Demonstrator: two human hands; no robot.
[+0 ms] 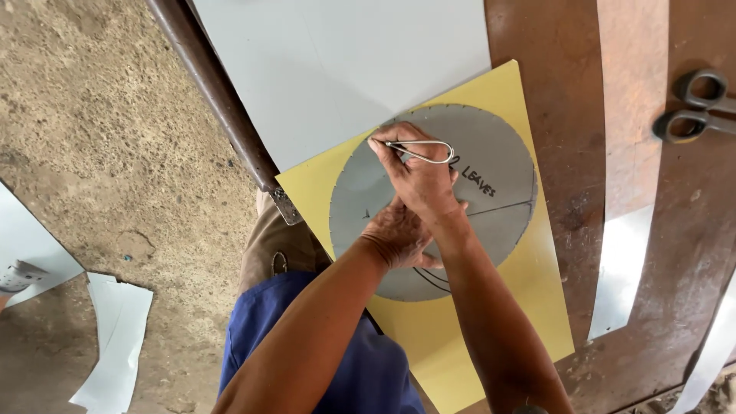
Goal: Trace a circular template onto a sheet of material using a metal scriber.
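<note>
Right hand (418, 180) grip pinching wire scriber (420, 151), left hand (399, 238) flat on grey disc (502, 172)

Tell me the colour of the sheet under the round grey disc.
Yellow sheet, clearest in the head view, lying under the grey disc.

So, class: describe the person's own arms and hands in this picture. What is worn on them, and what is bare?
Both forearms are bare up to the frame's lower edge: no sleeves show on them. The left hand and right hand wear no gloves, and no rings or wristbands show. Something dark sits at the bottom edge on the right arm, too cropped to identify. Below the arms, a blue garment covers the body.
</note>
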